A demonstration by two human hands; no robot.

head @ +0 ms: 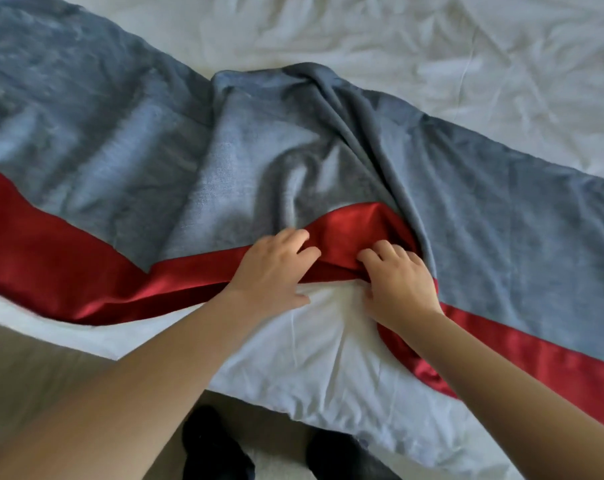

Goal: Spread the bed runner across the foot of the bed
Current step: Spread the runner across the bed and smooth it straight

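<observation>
Two bare forearms fill the bottom of the head view, and below them two feet in dark socks [213, 445] stand on the floor at the edge of the bed [328, 368]. Both arms reach forward onto the white sheet.

The left hand [276, 268] lies over the red band [68, 268], fingers bent down onto the satin and thumb stretched along the sheet at its edge; it looks like a grip on that edge. The right hand [397, 282] has its fingers curled into the bunched red fold, holding it.

One bed runner [137, 150], grey with a single red band along the near side, lies across the foot of the bed. Its long axis runs left to right through the frame. It lies fairly flat out to either side, but it humps up in the middle, just beyond the fingertips and a touch nearer the right hand.

My read: that central ruck is what matters now, and drawing the near edge toward the feet should flatten it. Two hands, one runner, one ruck.
</observation>
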